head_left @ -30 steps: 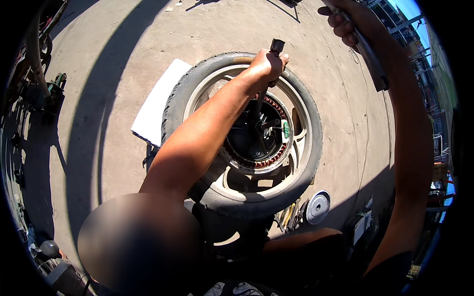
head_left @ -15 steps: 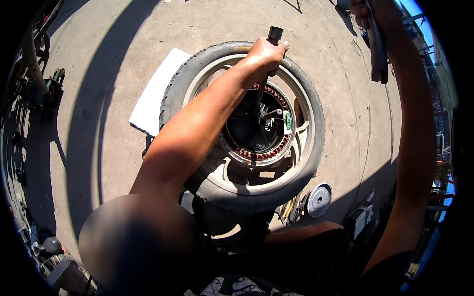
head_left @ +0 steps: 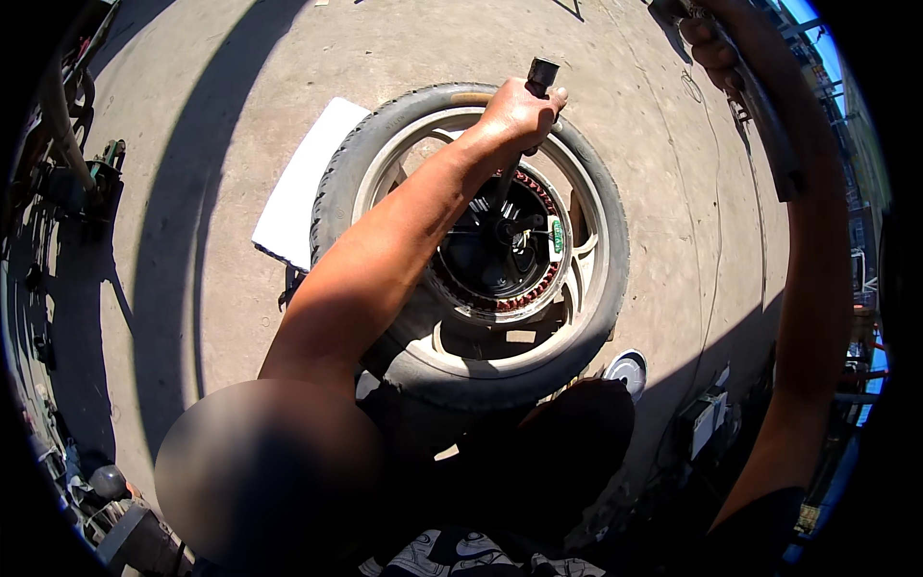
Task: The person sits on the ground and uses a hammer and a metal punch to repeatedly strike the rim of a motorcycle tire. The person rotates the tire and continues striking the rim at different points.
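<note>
Right grip [head_left: 716,53] has dropped a little, squeezing a dark bar [head_left: 769,135] — left grip [head_left: 519,113] pinches a black rod [head_left: 543,72], best held steady, reaching toward the middle of the wheel [head_left: 492,277] lying in front.

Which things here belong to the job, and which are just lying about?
In the job:
wheel
dark bar, in left hand
long dark tool, in right hand

Apparently lying about:
flat white piece beside wheel
grey disc
round dark object
</note>
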`<state>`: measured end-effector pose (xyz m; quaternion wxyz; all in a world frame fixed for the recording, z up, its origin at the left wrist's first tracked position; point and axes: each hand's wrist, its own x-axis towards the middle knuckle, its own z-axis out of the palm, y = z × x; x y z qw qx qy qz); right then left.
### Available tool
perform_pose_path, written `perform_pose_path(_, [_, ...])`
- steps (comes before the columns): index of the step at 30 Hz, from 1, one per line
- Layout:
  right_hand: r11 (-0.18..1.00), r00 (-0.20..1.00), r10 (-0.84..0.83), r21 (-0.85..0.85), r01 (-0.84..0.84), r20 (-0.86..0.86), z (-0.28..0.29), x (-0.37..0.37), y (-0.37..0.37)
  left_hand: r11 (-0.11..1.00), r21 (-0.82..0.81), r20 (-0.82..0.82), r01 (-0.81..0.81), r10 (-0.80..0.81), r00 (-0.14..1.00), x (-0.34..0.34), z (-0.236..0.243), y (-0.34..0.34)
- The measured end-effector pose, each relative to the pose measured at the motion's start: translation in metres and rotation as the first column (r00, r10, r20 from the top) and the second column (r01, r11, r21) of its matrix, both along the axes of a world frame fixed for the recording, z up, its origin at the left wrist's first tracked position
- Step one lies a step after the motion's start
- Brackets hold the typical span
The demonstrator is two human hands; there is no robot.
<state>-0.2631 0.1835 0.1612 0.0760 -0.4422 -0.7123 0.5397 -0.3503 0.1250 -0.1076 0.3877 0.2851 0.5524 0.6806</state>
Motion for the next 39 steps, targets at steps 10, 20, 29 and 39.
perform_pose_path(10, [0.826,0.913,0.350,0.391,-0.407,0.210,-0.053,-0.008,0.023,0.998,-0.034,0.018,-0.060,0.060,0.998,-0.023,-0.022,-0.020])
perform_pose_path(20, [0.884,0.916,0.280,0.295,-0.363,0.287,-0.068,-0.002,0.020,0.995,-0.080,-0.025,-0.067,0.065,0.998,-0.002,-0.003,-0.004])
perform_pose_path(29, [0.767,0.932,0.333,0.533,-0.357,0.144,-0.065,-0.003,0.012,0.997,-0.058,0.005,-0.056,0.056,0.998,-0.018,-0.015,-0.018])
perform_pose_path(39, [0.786,0.927,0.376,0.527,-0.321,0.004,-0.046,-0.028,0.022,0.993,-0.090,-0.001,-0.070,0.070,0.998,-0.034,-0.015,-0.048])
